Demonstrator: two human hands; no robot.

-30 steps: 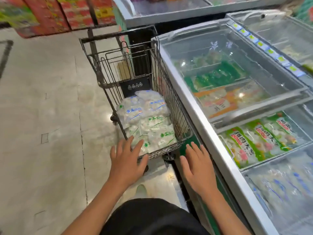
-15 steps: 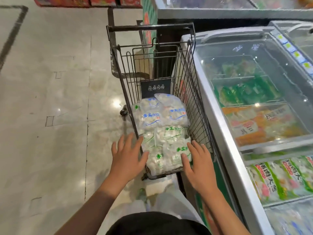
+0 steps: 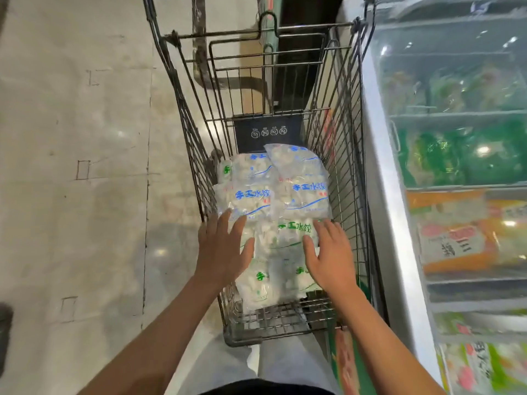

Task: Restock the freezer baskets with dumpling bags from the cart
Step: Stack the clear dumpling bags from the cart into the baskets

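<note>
**Both hands now down among the dumpling bags**

The left hand's fingers (image 3: 238,223) lie straight and spread, their tips on a blue-lettered dumpling bag (image 3: 251,199); the right hand's fingers (image 3: 328,226) are likewise straight, set at the edge of a green-lettered bag (image 3: 288,232) that lies between the two hands. Neither hand has closed around anything. Half a second ago the left hand (image 3: 221,253) and right hand (image 3: 332,259) hovered at the near rim of the cart (image 3: 346,155); they have since reached further in, towards 12 o'clock, and the view has come closer over the cart.

The bags fill the cart floor, piled over one another, so how many lie underneath cannot be told. At 3 o'clock stands the freezer (image 3: 390,195), cut off by the frame edge; its glass lid glares, and the green and orange packets inside are blurred, their print hard to read. The cart's wheels are hidden.
</note>
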